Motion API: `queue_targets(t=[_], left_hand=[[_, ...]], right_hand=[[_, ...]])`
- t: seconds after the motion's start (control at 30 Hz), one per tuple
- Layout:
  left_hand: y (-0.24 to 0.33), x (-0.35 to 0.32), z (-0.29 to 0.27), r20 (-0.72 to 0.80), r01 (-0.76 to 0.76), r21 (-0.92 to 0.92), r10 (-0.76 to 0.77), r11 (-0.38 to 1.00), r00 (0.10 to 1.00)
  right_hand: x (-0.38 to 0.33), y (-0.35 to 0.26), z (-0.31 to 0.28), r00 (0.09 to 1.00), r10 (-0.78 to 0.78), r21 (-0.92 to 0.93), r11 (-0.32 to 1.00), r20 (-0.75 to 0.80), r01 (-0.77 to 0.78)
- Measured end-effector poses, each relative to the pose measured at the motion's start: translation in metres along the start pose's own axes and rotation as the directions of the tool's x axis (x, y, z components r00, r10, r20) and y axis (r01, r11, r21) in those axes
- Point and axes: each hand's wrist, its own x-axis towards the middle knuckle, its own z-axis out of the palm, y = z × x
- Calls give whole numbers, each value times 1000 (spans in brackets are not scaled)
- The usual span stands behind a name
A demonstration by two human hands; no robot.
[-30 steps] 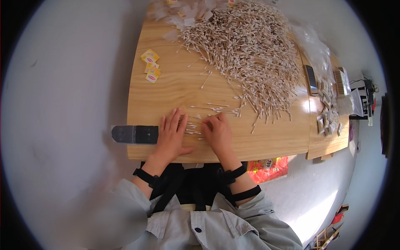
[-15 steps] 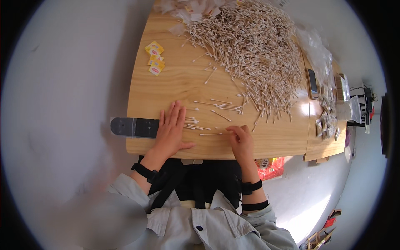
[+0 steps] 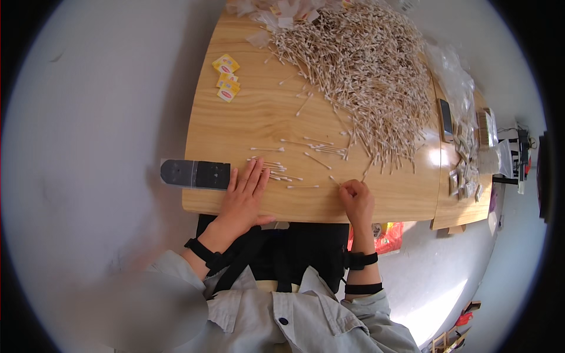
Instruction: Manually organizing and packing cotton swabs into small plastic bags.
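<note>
My left hand (image 3: 242, 194) lies flat on the wooden table, fingers stretched out and partly covering a small group of cotton swabs (image 3: 282, 175). Just left of its fingers is a flat black strip (image 3: 194, 175) with a rounded end, in a clear sleeve that juts over the table's left edge. My right hand (image 3: 358, 203) is closed in a pinch on one cotton swab (image 3: 334, 180), whose white tip sticks out to the upper left. Between the hands a single swab (image 3: 303, 186) lies crosswise; several more (image 3: 326, 148) are scattered farther back.
A large heap of cotton swabs (image 3: 365, 76) covers the far side. Yellow packets (image 3: 227, 82) sit at the far left, near clear plastic bags (image 3: 259, 39). Toward the right are a phone (image 3: 445, 117), more clear plastic (image 3: 450, 67) and small packs (image 3: 465, 176).
My right hand has moved a little to the right, and a swab now shows in its pinch. My left hand stays flat, slightly shifted, uncovering more swabs. The view has shifted slightly.
</note>
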Motion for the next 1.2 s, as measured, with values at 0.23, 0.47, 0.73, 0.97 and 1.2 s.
queue_targets(t=[0.23,0.47,0.73,0.97,1.2], left_hand=[[1,3,1,2,2,-27,-2,1000,1000],[1,10,8,-68,61,-75,-66,995,996],[16,15,14,-46,71,46,-69,996,997],[6,29,7,-111,163,-8,-163,987,980],[-7,50,3,-122,162,-25,-163,987,979]], right_hand=[[-6,10,-9,998,38,71,997,47,-41],[-68,55,-83,877,135,124,969,460,-214],[-159,244,-115,876,480,-217,851,-54,-479],[-141,186,-87,823,568,44,822,-2,-567],[-77,60,-71,987,142,171,977,-82,-126]])
